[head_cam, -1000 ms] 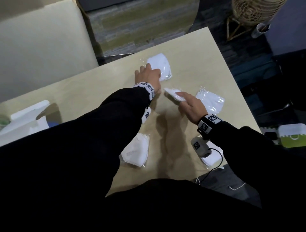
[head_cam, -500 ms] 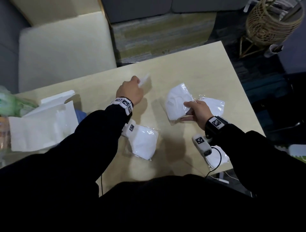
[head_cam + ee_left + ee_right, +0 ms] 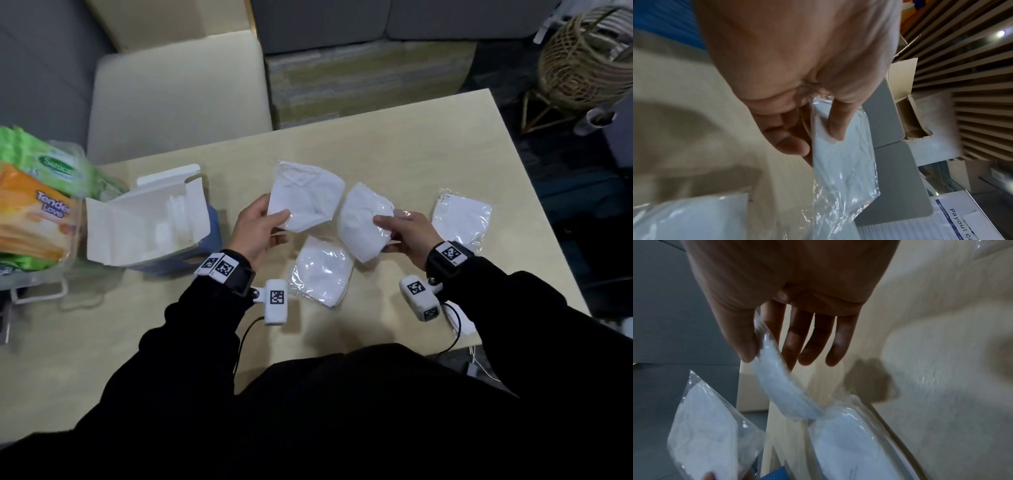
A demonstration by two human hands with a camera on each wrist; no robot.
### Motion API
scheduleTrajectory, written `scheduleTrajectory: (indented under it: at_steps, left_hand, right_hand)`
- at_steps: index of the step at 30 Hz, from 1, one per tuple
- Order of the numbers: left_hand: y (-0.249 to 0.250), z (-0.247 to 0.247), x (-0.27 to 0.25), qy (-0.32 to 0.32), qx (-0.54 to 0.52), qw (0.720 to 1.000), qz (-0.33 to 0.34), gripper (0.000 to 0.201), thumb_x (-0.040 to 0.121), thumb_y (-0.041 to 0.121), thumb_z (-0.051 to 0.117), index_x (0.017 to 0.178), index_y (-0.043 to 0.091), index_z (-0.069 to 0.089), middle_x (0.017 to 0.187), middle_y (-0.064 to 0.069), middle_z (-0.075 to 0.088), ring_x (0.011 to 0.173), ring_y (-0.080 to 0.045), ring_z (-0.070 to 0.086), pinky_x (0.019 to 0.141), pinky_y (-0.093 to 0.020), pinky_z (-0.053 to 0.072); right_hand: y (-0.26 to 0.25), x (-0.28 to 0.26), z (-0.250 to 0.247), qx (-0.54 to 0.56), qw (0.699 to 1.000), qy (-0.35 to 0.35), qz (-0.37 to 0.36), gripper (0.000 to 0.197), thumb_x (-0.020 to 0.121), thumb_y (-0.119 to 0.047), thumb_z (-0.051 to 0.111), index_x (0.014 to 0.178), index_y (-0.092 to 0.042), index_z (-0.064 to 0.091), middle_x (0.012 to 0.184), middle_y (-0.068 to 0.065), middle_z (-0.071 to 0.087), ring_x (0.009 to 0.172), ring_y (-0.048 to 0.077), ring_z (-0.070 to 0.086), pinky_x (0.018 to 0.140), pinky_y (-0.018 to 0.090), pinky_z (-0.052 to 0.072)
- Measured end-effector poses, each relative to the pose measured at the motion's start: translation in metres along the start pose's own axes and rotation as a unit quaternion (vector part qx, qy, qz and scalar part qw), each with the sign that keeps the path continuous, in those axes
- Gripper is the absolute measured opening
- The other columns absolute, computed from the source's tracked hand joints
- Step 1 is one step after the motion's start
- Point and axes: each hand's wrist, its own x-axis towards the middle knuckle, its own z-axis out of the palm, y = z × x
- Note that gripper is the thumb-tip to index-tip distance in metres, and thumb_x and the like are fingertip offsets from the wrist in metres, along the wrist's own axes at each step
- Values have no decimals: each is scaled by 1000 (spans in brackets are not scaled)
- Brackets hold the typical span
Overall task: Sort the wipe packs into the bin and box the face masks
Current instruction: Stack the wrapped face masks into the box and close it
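Observation:
My left hand (image 3: 263, 226) pinches a wrapped white face mask (image 3: 306, 197) by its near corner, above the table. The left wrist view shows its thumb and fingers clamped on the wrapped mask (image 3: 840, 155). My right hand (image 3: 400, 233) pinches a second wrapped mask (image 3: 363, 222) between thumb and forefinger, seen edge-on as a second mask (image 3: 781, 386) in the right wrist view. Two more wrapped masks lie on the table: one mask (image 3: 323, 270) between my wrists, one mask (image 3: 460, 217) at the right. The open white and blue mask box (image 3: 147, 222) stands left of my left hand.
A clear bin (image 3: 73, 205) at the far left holds green and orange wipe packs (image 3: 34, 205). Another wrapped mask (image 3: 462, 325) pokes out under my right forearm at the table's near right edge. A cream chair (image 3: 178, 92) stands behind the table, a wicker basket (image 3: 582, 61) at the far right.
Both hands have lifted a mask off the table and drawn them toward me. The left hand's mask came back from the far side of the table.

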Motion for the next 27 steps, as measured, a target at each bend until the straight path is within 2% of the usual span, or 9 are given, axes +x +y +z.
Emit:
scheduleTrajectory:
  at_steps: [4, 7, 10, 12, 14, 18, 22, 24, 27]
  left_hand:
    - [-9, -14, -15, -4, 1, 1000, 3, 33, 95, 4, 68, 124, 20, 67, 102, -1, 72, 75, -16, 65, 60, -26, 54]
    - [-6, -21, -19, 29, 0, 1000, 5, 32, 91, 0, 71, 118, 17, 63, 104, -3, 74, 76, -18, 70, 57, -28, 57]
    - [-4, -26, -19, 55, -26, 998, -8, 32, 88, 2, 71, 116, 15, 64, 110, -8, 71, 81, -22, 72, 57, -31, 59]
    - [-4, -30, -21, 54, -22, 998, -5, 35, 84, 9, 73, 118, 18, 69, 107, -8, 70, 78, -22, 67, 54, -29, 54]
    - [-5, -32, -23, 33, 2, 999, 6, 36, 85, 13, 77, 119, 21, 73, 98, -5, 69, 73, -19, 59, 53, -25, 48]
    - [-3, -37, -26, -34, 63, 997, 27, 41, 84, 5, 81, 118, 27, 74, 95, -8, 65, 78, -18, 56, 58, -23, 43]
    - [0, -34, -23, -35, 158, 986, 44, 46, 71, 2, 90, 106, 21, 66, 82, -4, 76, 73, -13, 68, 70, -30, 56]
    - [-3, -29, -20, -17, 194, 979, 65, 44, 67, 7, 94, 98, 23, 68, 74, 3, 73, 70, -13, 67, 72, -31, 56]
    - [-11, -16, -19, 9, 240, 966, 100, 51, 63, 14, 96, 106, 31, 72, 91, 4, 71, 75, -11, 62, 76, -28, 55]
  right_hand:
    - [2, -4, 14, 42, 999, 19, 20, 4, 94, -13, 71, 91, -11, 70, 79, 3, 71, 65, 19, 69, 52, 29, 56]
    - [6, -8, 24, 50, 998, 15, 28, 14, 97, -15, 68, 109, -8, 67, 86, 5, 72, 68, 21, 70, 48, 28, 54]
    - [11, -14, 36, 61, 998, 4, 22, 17, 100, -13, 64, 117, -9, 66, 87, 5, 73, 67, 20, 71, 46, 28, 53]
    - [14, -14, 41, 55, 998, -2, 17, 17, 100, -14, 64, 116, -12, 67, 92, 7, 72, 70, 22, 69, 49, 29, 54]
    - [16, -17, 47, 42, 999, -12, 13, 10, 101, -15, 63, 108, -16, 69, 88, 5, 73, 67, 21, 66, 51, 28, 53]
    - [13, -23, 58, 38, 999, -18, 24, 8, 102, -22, 61, 104, -18, 68, 79, 0, 70, 61, 18, 64, 47, 26, 52]
    - [13, -27, 68, -19, 997, -65, 45, 33, 97, -48, 62, 111, -20, 72, 85, 0, 72, 72, 20, 69, 58, 31, 55]
    - [15, -32, 76, -52, 993, -99, 33, 25, 96, -40, 68, 109, -19, 73, 85, -2, 73, 71, 17, 70, 55, 28, 54]
    - [21, -36, 87, -92, 988, -120, 7, 12, 95, -19, 72, 106, -18, 71, 83, -3, 77, 71, 14, 73, 52, 27, 54]
